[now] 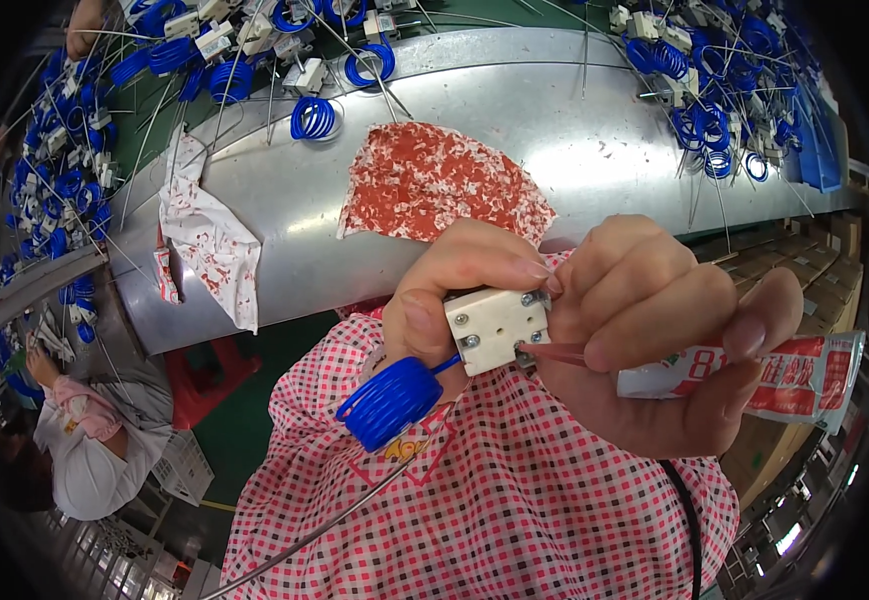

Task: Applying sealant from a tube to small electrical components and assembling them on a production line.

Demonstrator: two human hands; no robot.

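Observation:
My left hand (465,265) is closed around a small white terminal block (495,338) with metal screws in its face. From that block hang a coil of blue wire (390,405) and a long thin metal rod (380,488). My right hand (655,320) grips a red-and-white squeeze tube (800,378), its body lying across the palm. The tube's narrow reddish nozzle (555,353) points left, and its tip meets the block's face beside a screw. Both hands are close together over my checked apron (515,490).
A metal work surface (295,190) carries a red-stained cloth (445,180) and a white rag (215,235) beside a small tube (165,272). Piles of similar blue-coiled parts (715,80) lie beyond. A person (95,440) works at the left; stacked cartons (805,270) stand at the right.

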